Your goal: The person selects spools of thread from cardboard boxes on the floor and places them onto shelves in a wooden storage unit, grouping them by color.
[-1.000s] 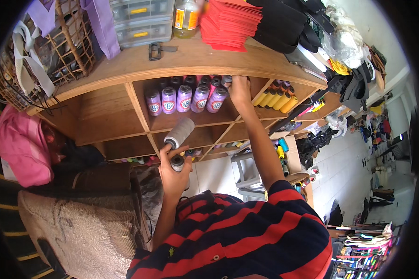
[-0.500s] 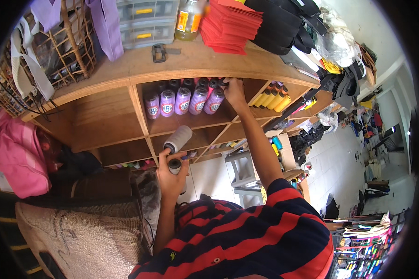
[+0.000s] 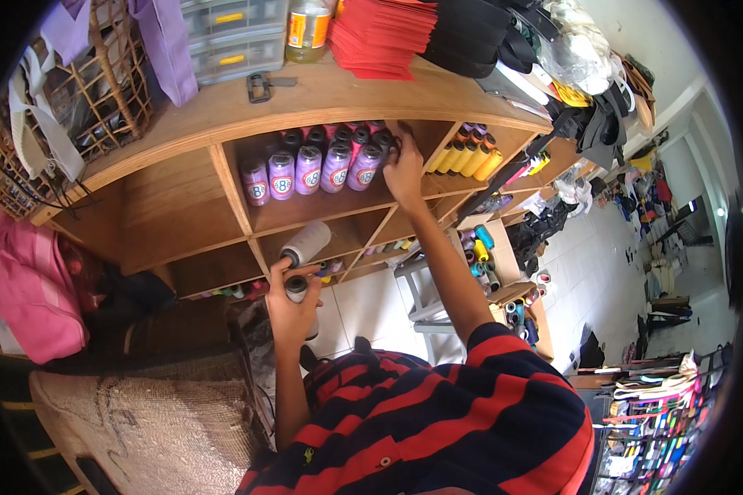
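My left hand (image 3: 287,309) is closed around two thread spools, below the shelf front. One is a pale grey-white spool (image 3: 307,242) tilted up past my fingers; the other shows its dark end (image 3: 295,285) between thumb and fingers. My right hand (image 3: 404,172) reaches into a shelf compartment, at the right end of a row of purple thread spools (image 3: 308,171). Its fingers curl at a dark shape beside the rightmost purple spool (image 3: 364,169); what they grip is partly hidden. Behind the row stand more spools with dark tops, some pink.
Yellow thread spools (image 3: 474,157) lie in the compartment to the right. On the wooden shelf top (image 3: 198,115) are a black buckle (image 3: 260,87), clear drawers (image 3: 233,45), a bottle (image 3: 307,33) and red sheets (image 3: 382,37). A grey stool (image 3: 425,305) and a box of spools (image 3: 504,247) stand lower right.
The view has shifted slightly, so the shelf sits further left and up. My right hand has drawn a little toward me at the row's right end. The left hand keeps its two spools.
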`<state>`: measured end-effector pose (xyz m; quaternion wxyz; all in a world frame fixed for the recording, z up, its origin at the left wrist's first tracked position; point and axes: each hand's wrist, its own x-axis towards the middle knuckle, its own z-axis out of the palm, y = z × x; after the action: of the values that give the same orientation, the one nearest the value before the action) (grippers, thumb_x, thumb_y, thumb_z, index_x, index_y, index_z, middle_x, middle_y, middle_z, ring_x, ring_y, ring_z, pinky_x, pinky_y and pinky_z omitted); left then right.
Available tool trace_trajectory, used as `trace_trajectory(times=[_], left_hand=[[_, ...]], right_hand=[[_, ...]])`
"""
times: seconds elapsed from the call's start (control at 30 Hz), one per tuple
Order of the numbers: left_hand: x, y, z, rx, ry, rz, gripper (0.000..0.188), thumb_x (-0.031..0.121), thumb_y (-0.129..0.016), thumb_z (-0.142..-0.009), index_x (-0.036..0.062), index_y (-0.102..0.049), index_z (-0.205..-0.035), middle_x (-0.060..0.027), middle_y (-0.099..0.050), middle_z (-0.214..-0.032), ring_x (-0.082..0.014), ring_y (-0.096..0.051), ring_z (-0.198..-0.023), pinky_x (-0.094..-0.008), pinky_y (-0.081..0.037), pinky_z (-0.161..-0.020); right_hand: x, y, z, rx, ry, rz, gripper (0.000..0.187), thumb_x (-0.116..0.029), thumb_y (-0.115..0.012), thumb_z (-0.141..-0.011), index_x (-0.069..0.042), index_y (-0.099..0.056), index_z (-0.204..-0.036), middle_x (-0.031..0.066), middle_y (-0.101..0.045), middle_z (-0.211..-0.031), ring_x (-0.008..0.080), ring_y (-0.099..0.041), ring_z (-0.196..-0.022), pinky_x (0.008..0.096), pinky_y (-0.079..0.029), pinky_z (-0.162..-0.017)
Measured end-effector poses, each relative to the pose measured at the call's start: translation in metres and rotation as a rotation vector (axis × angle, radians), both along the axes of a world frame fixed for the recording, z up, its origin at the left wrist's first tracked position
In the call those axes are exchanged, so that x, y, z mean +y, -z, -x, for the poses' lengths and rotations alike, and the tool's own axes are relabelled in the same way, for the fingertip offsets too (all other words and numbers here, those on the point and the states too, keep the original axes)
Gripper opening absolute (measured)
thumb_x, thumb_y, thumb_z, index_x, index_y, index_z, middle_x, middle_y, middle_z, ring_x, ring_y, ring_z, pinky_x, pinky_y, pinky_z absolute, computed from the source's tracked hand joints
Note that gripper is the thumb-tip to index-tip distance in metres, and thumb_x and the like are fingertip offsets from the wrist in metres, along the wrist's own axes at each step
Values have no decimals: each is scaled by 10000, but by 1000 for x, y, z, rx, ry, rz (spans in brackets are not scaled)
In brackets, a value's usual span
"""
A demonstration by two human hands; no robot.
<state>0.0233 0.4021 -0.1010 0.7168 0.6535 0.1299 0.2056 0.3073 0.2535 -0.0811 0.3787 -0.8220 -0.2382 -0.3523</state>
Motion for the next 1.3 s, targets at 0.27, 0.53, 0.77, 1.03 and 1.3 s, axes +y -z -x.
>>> trace_trajectory(times=[0.27, 0.53, 0.77, 1.03, 1.3], left_hand=[[-9, 6, 9, -4, -13, 50, 345, -19, -603, -821, -43, -432, -1119, -125, -683, -927, -111, -598, -580, -247, -506, -493], [-23, 2, 13, 24, -27, 1, 355, -21, -609, -817, -46, -425, -1120, -126, -685, -917, -106, -576, -538, -250, -489, -481], [-29, -5, 19, -4, -1, -43, 347, 9, -623, -825, -68, -453, -1117, -132, -693, -864, -111, -591, -550, -250, -489, -491], [-19, -49, 24, 98, 135, -123, 369, 89, -649, -834, -70, -476, -1118, -134, -678, -809, -122, -583, -559, -245, -471, -523], [-31, -84, 42, 263, 99, -300, 541, 85, -678, -811, -81, -461, -1278, -111, -677, -800, -119, -580, -534, -247, -483, -493]], right_hand=[[-4, 81, 22, 328, 53, -206, 381, 45, -453, -761, 52, -567, -1124, 255, -629, -962, 395, -615, -890, 408, -479, -815], [-2, 92, 3, 552, 25, -308, 380, -2, -461, -702, 18, -658, -1026, 238, -652, -839, 355, -644, -826, 393, -486, -749], [-15, 50, 57, 488, -128, -254, 263, -48, -530, -842, -7, -616, -1087, 135, -672, -948, 222, -646, -839, 325, -496, -752], [-9, -16, 157, 533, -1128, 242, 500, -126, -689, -768, -15, -516, -1224, 185, -594, -1140, 346, -556, -1102, 390, -444, -911], [-1, -14, 154, 648, -1194, 105, 467, -108, -751, -740, -15, -551, -1152, 151, -649, -1027, 236, -627, -964, 347, -474, -847]])
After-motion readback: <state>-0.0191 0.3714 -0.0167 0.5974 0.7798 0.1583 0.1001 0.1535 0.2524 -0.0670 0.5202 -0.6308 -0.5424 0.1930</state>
